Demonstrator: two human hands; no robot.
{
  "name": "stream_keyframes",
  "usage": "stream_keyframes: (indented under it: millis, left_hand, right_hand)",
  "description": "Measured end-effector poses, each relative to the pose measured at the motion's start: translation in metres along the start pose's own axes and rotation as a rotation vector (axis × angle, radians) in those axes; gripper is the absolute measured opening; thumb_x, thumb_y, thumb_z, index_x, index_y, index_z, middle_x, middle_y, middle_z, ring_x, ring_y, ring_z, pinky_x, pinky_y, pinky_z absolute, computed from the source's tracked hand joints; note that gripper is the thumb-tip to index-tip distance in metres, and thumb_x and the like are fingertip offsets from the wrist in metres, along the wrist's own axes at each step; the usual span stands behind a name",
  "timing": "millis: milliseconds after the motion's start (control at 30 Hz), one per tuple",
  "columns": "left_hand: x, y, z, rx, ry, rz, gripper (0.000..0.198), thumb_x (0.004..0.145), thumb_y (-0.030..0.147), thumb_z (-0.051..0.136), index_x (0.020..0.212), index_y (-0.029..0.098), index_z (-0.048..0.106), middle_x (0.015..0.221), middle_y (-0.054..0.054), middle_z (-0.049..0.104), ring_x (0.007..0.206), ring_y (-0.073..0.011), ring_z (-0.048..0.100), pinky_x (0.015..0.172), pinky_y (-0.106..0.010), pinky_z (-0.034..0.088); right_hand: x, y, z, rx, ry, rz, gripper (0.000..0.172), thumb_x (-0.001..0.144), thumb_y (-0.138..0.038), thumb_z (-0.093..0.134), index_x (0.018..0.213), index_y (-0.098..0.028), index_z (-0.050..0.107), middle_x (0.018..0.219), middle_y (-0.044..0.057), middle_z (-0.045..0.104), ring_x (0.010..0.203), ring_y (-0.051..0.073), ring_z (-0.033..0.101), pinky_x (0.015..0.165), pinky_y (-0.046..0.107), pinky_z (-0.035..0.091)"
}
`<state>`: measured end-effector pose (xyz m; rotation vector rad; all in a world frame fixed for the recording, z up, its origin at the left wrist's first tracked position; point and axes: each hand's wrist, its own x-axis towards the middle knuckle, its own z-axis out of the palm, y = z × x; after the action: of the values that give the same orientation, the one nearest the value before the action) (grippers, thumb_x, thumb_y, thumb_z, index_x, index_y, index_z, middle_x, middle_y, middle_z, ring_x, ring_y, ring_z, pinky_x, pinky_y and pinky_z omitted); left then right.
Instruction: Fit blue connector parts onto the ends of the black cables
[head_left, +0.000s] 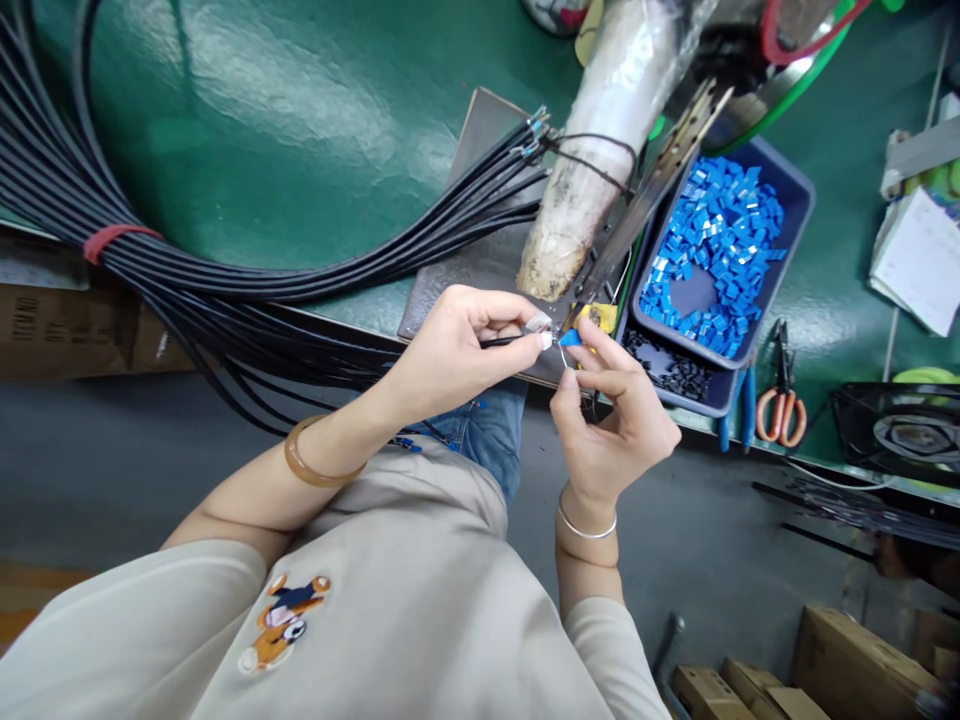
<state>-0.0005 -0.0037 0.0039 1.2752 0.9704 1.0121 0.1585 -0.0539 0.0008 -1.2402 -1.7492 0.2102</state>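
One black cable (501,342) is pinched in the left hand (465,345) at the workbench (300,130) edge; a thin white wire (563,356) is pinched by the right hand (611,410), beside a blue piece (571,338). Wire prep is likely underway; fine alignment is needed next.

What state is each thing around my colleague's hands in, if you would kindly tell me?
Left hand: pinching a black cable near its end.
Right hand: pinching a thin wire.
Cable bundle: bound by a red band.
Upper bin: open, holding blue pieces.
Lower bin: partly covered, black pieces inside.
Scissors: lying down, seemingly closed.
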Motion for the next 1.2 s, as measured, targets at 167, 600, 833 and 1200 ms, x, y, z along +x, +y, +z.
stream_keyframes:
  millis: [167, 600, 833, 1200]
  left_hand:
    - [-0.001, -0.005, -0.003, 0.026, -0.036, -0.025, 0.012, 0.079, 0.021, 0.067, 0.071, 0.012, 0.070, 0.058, 0.002, 0.052, 0.053, -0.0058, 0.042, 0.049, -0.018, 0.034]
    - [0.000, -0.001, -0.004, 0.015, -0.079, -0.026, 0.013, 0.081, 0.019, 0.065, 0.070, 0.012, 0.066, 0.056, 0.003, 0.041, 0.052, -0.0052, 0.035, 0.047, -0.020, 0.027]
    - [0.000, -0.006, -0.006, -0.001, -0.155, -0.067, 0.015, 0.082, 0.023, 0.066, 0.072, 0.012, 0.066, 0.054, 0.005, 0.037, 0.049, -0.0048, 0.031, 0.046, -0.020, 0.023]
    - [-0.001, 0.001, -0.011, -0.128, -0.253, -0.144, 0.026, 0.083, 0.030, 0.068, 0.066, 0.011, 0.065, 0.052, 0.003, 0.042, 0.048, -0.0047, 0.033, 0.043, -0.020, 0.023]
  right_hand:
    - [-0.004, 0.003, 0.000, -0.003, -0.006, 0.025, 0.011, 0.084, -0.010, 0.062, 0.085, -0.020, 0.058, 0.118, 0.008, 0.074, 0.094, 0.020, 0.076, 0.081, 0.036, 0.067]
    - [-0.001, -0.001, -0.001, -0.029, 0.004, 0.002, 0.012, 0.083, -0.010, 0.064, 0.086, -0.021, 0.060, 0.117, 0.007, 0.074, 0.094, 0.020, 0.076, 0.081, 0.037, 0.068]
    - [-0.008, 0.003, 0.000, -0.114, 0.027, -0.070, 0.015, 0.083, -0.009, 0.065, 0.088, -0.022, 0.059, 0.113, 0.005, 0.076, 0.090, 0.019, 0.077, 0.077, 0.032, 0.068]
    - [-0.009, 0.000, -0.002, -0.006, 0.011, 0.033, 0.014, 0.083, -0.008, 0.066, 0.088, -0.020, 0.059, 0.116, 0.007, 0.074, 0.095, 0.020, 0.076, 0.081, 0.036, 0.068]
